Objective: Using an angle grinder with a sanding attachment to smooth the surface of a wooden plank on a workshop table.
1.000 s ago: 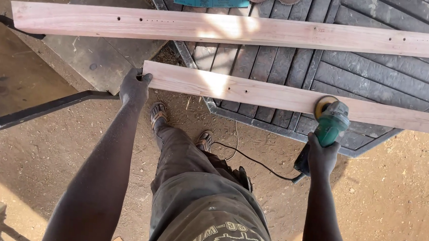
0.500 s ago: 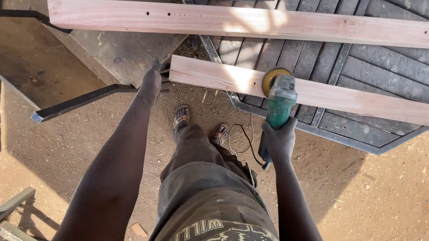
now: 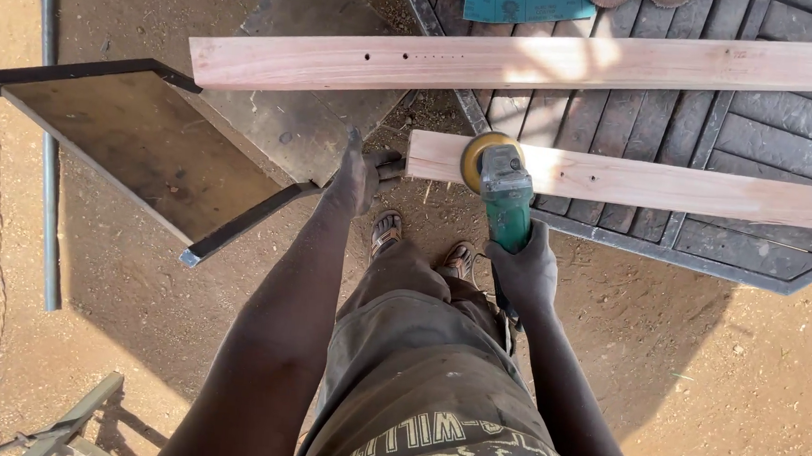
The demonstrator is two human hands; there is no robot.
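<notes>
Sanding step: my right hand (image 3: 527, 268), grip closed on grinder (image 3: 504, 189), disc on near plank (image 3: 644, 183), left end. Left hand (image 3: 362, 174) clamps plank end. Next: steady pass rightward, w/ even pressure.

The green grinder (image 3: 505, 192) has slid along the near plank (image 3: 653, 184) to its left end.

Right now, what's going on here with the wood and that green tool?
A person stands over two long wooden planks laid across a dark slatted metal panel. The right hand grips a green angle grinder, its yellow sanding disc on the left end of the nearer plank. The left hand is at that plank's end, steadying it. The farther plank lies untouched above, with a few small holes along it.
</notes>
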